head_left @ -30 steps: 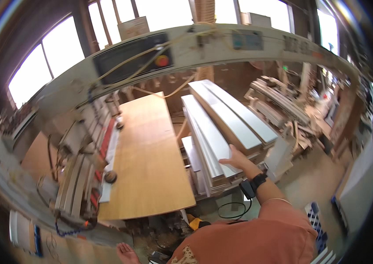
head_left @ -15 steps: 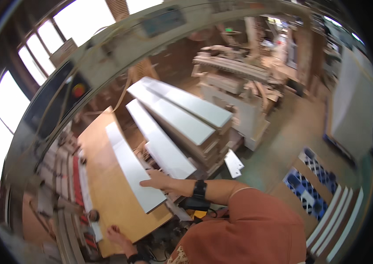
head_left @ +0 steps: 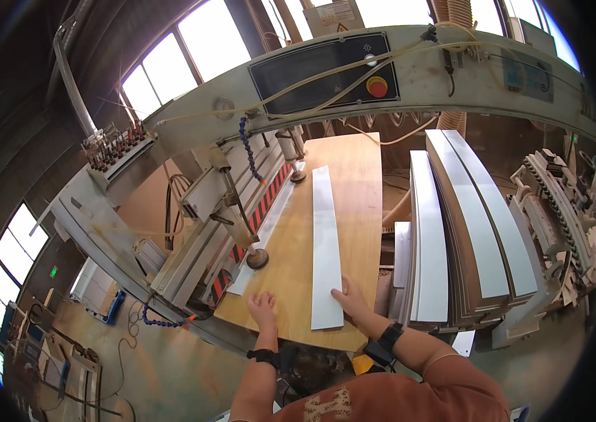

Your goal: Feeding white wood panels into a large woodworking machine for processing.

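Observation:
A long, narrow white board (head_left: 326, 253) lies lengthwise over the wooden worktop (head_left: 359, 211) in front of me. My right hand (head_left: 354, 297) grips its right edge near the close end, thumb on top; the other fingers are partly hidden. To the left, my left hand (head_left: 263, 309) is held over the front of the worktop with curled fingers, and nothing shows in it. Ahead of that hand, a round clamp foot (head_left: 257, 259) sits beside a second white strip (head_left: 240, 283) along the machine's striped edge. Another clamp foot (head_left: 299, 176) is farther back.
Stacks of long white-faced boards (head_left: 477, 232) stand right of the worktop, with a shorter white stack (head_left: 428, 246) closer in. A machine beam (head_left: 227, 84) with a red button (head_left: 377, 87) arches overhead. A blue segmented hose (head_left: 249, 151) hangs near the clamps. Floor cables (head_left: 129, 337) lie at left.
My view has turned left toward the machine and its clamps. My right hand stays on the white board's edge; my left hand stays by the worktop's front with fingers curled.

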`<action>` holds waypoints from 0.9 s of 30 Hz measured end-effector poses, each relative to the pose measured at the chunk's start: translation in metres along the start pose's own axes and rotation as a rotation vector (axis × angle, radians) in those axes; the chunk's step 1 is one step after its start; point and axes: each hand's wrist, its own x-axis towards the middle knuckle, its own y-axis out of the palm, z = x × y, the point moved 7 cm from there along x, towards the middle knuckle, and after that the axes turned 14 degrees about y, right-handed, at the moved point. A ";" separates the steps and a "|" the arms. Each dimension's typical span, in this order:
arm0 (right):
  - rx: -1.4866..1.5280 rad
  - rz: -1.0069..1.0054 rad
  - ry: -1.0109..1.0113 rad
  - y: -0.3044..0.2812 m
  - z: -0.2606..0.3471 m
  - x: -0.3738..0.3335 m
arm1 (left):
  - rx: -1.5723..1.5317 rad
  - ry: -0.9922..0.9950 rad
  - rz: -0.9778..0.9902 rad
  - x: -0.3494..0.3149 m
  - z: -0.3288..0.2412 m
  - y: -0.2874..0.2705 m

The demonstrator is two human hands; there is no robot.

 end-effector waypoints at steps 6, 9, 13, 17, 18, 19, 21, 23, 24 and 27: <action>0.346 0.038 0.119 -0.009 0.008 -0.016 | -0.241 -0.489 -0.181 0.025 0.051 -0.010; 0.183 -0.023 0.149 -0.012 0.009 -0.017 | -0.177 -0.447 -0.255 0.038 0.049 -0.007; 0.308 -0.027 0.115 -0.013 0.004 -0.013 | -0.281 -0.388 -0.371 0.029 0.039 0.012; 0.272 -0.046 0.100 -0.014 -0.003 -0.011 | -0.192 -0.260 -0.561 0.020 0.009 0.011; 0.285 -0.049 0.112 -0.014 -0.001 -0.012 | -0.194 -0.268 -0.567 0.023 0.011 0.010; 0.296 -0.048 0.124 -0.014 0.004 -0.015 | -0.198 -0.213 -0.607 0.029 0.009 0.003; 0.296 -0.043 0.143 -0.012 0.006 -0.016 | -0.198 -0.155 -0.669 0.036 0.014 -0.020; 0.295 -0.036 0.167 -0.010 0.008 -0.018 | -0.425 -0.251 -0.491 0.041 0.026 -0.021; 0.320 -0.013 0.189 -0.006 0.010 -0.019 | -0.423 -0.248 -0.514 0.035 0.029 -0.033; 0.289 -0.011 0.235 -0.003 0.008 -0.023 | 0.053 0.058 0.095 0.017 0.000 -0.045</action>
